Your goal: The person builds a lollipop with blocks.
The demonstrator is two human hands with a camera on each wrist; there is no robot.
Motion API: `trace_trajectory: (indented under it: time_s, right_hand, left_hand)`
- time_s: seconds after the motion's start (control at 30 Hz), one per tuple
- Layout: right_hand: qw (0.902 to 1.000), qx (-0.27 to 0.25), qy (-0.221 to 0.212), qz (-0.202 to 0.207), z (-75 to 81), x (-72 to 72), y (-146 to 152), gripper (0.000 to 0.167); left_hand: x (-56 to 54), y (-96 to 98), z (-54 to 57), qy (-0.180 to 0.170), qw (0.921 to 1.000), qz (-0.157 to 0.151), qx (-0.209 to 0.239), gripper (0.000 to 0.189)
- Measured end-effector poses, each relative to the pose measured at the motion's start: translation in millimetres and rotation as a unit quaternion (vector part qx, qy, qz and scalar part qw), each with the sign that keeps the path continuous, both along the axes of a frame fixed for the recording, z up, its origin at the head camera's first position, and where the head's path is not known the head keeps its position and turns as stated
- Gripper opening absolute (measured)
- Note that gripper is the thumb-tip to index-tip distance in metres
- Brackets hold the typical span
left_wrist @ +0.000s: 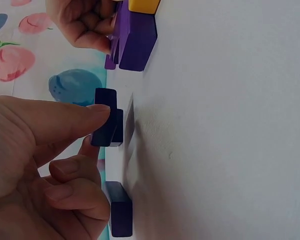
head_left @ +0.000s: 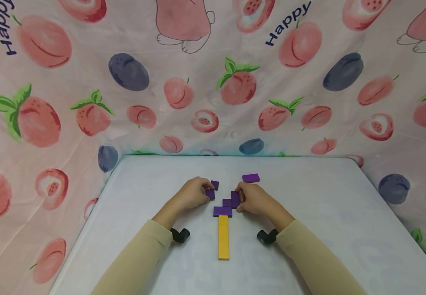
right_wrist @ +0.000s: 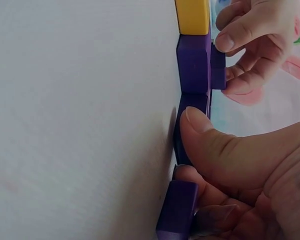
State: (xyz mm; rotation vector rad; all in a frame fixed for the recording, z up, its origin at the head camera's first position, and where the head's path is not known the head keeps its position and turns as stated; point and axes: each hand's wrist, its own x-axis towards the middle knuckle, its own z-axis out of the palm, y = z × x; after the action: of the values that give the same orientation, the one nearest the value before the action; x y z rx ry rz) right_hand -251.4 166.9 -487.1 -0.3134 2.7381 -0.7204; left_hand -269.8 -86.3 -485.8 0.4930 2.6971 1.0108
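Note:
My left hand [head_left: 193, 193] pinches a small purple block [head_left: 210, 194] between thumb and finger. In the left wrist view this block [left_wrist: 104, 117] looks raised a little off the table. A second small purple block [head_left: 215, 185] lies just beyond it, by the fingertips. My right hand [head_left: 254, 199] grips an upright-lying purple block [head_left: 235, 199] by its ends, with the thumb pressed to it in the right wrist view. That block touches a small purple square [head_left: 227, 203]. Below them a purple block [head_left: 222, 211] lies crosswise at the top of a yellow strip [head_left: 223, 238].
Beyond my right hand lies another purple block [head_left: 251, 178]. One more purple block [left_wrist: 121, 210] shows under my left fingers in the left wrist view. The white table [head_left: 124, 254] ends at a fruit-patterned curtain [head_left: 205, 102].

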Motion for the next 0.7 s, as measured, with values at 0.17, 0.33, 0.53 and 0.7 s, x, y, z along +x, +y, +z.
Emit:
trace_trajectory:
  time_s: [0.17, 0.33, 0.53, 0.7]
  right_hand:
    - [1.0000, -0.002, 0.003, 0.000, -1.3, -0.3, 0, 0.056]
    - [1.0000, 0.000, 0.007, 0.003, -2.5, 0.3, 1, 0.056]
    - [1.0000, -0.002, 0.005, 0.001, 0.2, 1.9, 0, 0.056]
    - [1.0000, -0.003, 0.003, -0.003, 1.3, 2.2, 0, 0.056]
  left_hand:
    - [3.2, 4.6, -0.2, -0.004, 0.9999, -0.009, 0.008, 0.033]
    - [5.0, 7.9, -0.2, -0.004, 0.9998, -0.019, 0.010, 0.032]
    - [5.2, 10.4, -2.3, -0.004, 0.9997, -0.026, 0.004, 0.032]
    - [5.7, 12.3, -4.5, -0.008, 0.9997, -0.023, -0.001, 0.031]
